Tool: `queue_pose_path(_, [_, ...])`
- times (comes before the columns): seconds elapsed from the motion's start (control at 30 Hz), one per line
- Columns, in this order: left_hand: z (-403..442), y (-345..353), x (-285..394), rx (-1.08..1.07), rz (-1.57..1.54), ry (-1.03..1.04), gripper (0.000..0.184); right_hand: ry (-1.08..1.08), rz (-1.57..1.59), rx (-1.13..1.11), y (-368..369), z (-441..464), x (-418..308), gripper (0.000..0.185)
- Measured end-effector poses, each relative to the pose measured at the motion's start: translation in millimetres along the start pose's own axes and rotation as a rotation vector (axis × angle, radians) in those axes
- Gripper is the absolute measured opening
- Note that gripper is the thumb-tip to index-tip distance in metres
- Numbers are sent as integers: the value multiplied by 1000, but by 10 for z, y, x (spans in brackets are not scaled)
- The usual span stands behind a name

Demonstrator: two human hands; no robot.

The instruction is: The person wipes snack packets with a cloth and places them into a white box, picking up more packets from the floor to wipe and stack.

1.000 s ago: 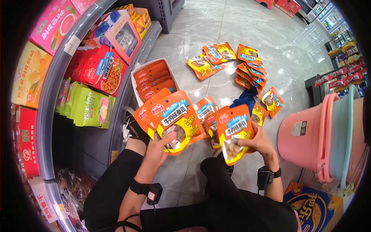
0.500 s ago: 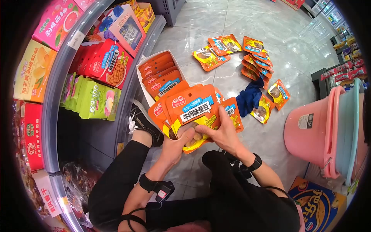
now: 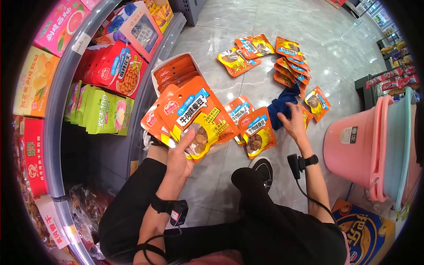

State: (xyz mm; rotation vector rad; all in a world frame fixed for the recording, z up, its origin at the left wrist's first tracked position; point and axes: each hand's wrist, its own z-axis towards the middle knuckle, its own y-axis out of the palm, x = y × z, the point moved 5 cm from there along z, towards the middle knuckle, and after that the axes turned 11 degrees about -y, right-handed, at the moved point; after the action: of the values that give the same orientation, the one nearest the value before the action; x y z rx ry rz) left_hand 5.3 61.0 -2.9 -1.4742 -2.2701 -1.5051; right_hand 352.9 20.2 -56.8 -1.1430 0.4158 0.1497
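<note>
My left hand (image 3: 179,157) grips a fanned stack of orange-and-yellow broad bean snack bags (image 3: 196,112), thumb on the front window. Behind the stack stands a white open box (image 3: 191,62) with upright orange bags in it. My right hand (image 3: 295,123), fingers apart, is over the floor beside a crumpled dark blue cloth (image 3: 282,106); whether it touches the cloth is unclear. Partly behind that hand lies another orange bag (image 3: 306,115). Two more bags (image 3: 257,132) lie overlapping between my hands.
A pile of orange bags (image 3: 291,66) and a looser group (image 3: 240,57) lie on the grey tiled floor. Shelves (image 3: 55,132) with boxed snacks curve along the left. Pink and blue buckets (image 3: 353,141) stand at right, above a blue carton (image 3: 362,229).
My right hand has let go of the bag stack and moved right, to the blue cloth. My left hand now holds the stack alone, shifted left and tilted.
</note>
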Motion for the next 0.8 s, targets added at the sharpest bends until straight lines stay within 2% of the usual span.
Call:
queue_pose_path(0.07, [8,-13,-27,9,27,1,40,-166,-177,-73,69,-89,-35,40])
queue_pose_path(0.1, [4,-22,-39,19,57,7,40,-160,-178,-78,85,-102,-2,40])
queue_pose_path(0.17, [-4,-26,-48,44,79,11,40,5,4,-158,177,-47,151,38])
queue_pose_path(0.23, [0,-37,-45,67,103,23,40,49,12,-117,82,44,110,32])
queue_pose_path(0.3, [3,-94,-44,110,75,59,39,228,249,81,-174,173,-28,26])
queue_pose_path(0.33, [2,-101,-62,119,79,69,39,164,305,135,-392,233,-317,23])
queue_pose_path(0.4, [-38,-102,-57,233,107,265,36,39,520,93,-683,274,-931,23])
queue_pose_path(0.43, [-56,-68,-94,234,111,268,36,-100,542,89,-750,239,-1199,24])
queue_pose_path(0.47, [-74,-39,-158,262,111,226,36,-116,690,8,-782,178,-1497,24])
queue_pose_path(0.53, [-103,-32,-271,242,195,171,31,-564,780,-112,-649,51,-2064,31])
queue_pose_path(0.57, [-180,-30,-296,215,437,308,32,-787,760,-190,-584,-10,-2341,36])
queue_pose_path(0.63, [-285,8,-406,328,165,107,32,-838,630,-213,-316,-134,-2466,45])
queue_pose_path(0.7, [-273,-55,-390,232,90,16,30,-741,554,-246,-244,-43,-2415,46])
queue_pose_path(0.8, [-325,64,-419,148,46,23,29,-374,610,33,-167,50,-2184,39])
